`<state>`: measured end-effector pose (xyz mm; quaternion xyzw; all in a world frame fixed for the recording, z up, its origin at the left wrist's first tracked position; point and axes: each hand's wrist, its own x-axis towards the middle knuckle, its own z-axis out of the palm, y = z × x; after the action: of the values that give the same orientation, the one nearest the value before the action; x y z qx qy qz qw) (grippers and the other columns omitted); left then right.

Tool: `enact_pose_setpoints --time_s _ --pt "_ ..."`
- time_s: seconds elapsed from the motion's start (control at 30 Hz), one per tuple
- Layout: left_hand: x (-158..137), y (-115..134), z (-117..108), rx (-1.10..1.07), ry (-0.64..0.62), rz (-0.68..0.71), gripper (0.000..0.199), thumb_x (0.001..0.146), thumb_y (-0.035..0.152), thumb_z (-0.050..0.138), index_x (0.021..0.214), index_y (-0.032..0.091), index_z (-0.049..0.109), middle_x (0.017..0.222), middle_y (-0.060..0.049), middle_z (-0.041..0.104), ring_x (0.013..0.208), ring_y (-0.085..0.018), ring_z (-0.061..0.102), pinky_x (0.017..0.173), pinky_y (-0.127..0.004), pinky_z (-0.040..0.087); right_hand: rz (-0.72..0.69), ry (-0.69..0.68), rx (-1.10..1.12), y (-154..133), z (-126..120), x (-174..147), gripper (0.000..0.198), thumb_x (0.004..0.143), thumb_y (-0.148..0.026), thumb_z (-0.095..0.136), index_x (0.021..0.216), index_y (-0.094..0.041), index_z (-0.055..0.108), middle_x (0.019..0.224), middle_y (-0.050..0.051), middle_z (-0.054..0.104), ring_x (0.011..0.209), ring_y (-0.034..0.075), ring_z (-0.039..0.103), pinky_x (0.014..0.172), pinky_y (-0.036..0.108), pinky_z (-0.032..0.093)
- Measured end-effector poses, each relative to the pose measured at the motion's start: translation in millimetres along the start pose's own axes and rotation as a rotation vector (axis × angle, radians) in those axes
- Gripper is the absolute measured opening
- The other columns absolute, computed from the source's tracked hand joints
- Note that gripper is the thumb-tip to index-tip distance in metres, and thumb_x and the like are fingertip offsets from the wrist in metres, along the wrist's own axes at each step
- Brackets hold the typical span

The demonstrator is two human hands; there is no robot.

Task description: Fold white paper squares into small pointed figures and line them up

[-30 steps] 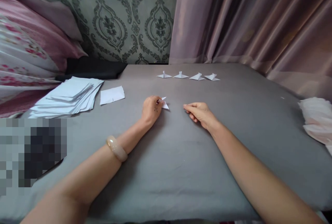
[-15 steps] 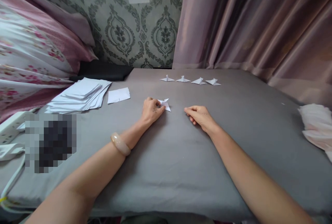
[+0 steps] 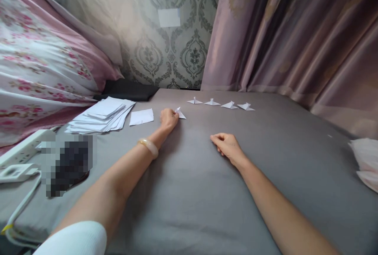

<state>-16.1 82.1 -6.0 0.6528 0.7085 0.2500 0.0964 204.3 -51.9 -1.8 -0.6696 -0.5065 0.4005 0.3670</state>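
My left hand reaches out over the grey cloth, its fingers closed on a small folded white paper figure with pointed ends. The hand hides part of that figure. Ahead and to its right stands a row of several similar folded paper figures. My right hand rests low over the cloth, right of centre, thumb and fingers pressed together. Nothing shows in its fingers. Just left of my left hand lies a flat white sheet of paper.
A stack of white paper lies at the left, by a black folded item. Nearer are a white power strip and a blurred dark object. Pink curtains hang behind; a whitish bundle sits far right.
My left hand has carried the folded paper figure away from me, closer to the row. My right hand stays closed in nearly the same place. The camera view has shifted a little.
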Motion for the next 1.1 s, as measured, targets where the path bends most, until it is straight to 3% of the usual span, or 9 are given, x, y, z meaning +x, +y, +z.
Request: enact_pose_setpoints --time_s 0.23,0.43,0.8,1.1 --pt "63.1 4.0 19.6 0.022 0.024 -0.104 0.028 0.083 0.024 0.053 0.097 0.01 0.072 0.104 -0.022 0.069 0.101 -0.032 0.063 0.08 -0.035 0.045 -0.114 0.03 -0.115 6.5 3.2 5.2 0.027 0.079 -0.041 0.054 0.075 -0.017 0.066 0.063 0.001 0.059 0.052 0.011 0.05 0.048 0.021 0.037" --pt "94.9 16.4 39.7 0.041 0.039 -0.1 0.029 0.085 0.025 0.052 0.103 0.011 0.071 0.109 -0.019 0.068 0.108 -0.031 0.06 0.088 -0.035 0.045 -0.139 0.079 -0.176 11.8 6.7 10.5 0.028 0.08 -0.039 0.052 0.074 -0.017 0.068 0.071 0.005 0.067 0.064 0.014 0.058 0.056 0.023 0.04" --pt "112.3 13.8 52.1 0.017 0.065 -0.025 0.029 0.082 0.024 0.054 0.1 0.01 0.072 0.106 -0.02 0.069 0.106 -0.03 0.06 0.088 -0.035 0.044 -0.114 0.085 -0.217 4.6 5.9 9.7 0.025 0.081 -0.036 0.051 0.072 -0.018 0.067 0.075 0.005 0.071 0.071 0.017 0.062 0.067 0.028 0.041" --pt "114.3 6.1 52.1 -0.21 0.157 -0.087 0.027 0.075 0.021 0.061 0.098 0.01 0.071 0.105 -0.017 0.068 0.109 -0.029 0.059 0.095 -0.034 0.042 -0.116 0.075 -0.214 3.0 4.3 8.4 0.025 0.081 -0.035 0.051 0.074 -0.018 0.068 0.075 0.005 0.071 0.07 0.017 0.062 0.066 0.027 0.041"
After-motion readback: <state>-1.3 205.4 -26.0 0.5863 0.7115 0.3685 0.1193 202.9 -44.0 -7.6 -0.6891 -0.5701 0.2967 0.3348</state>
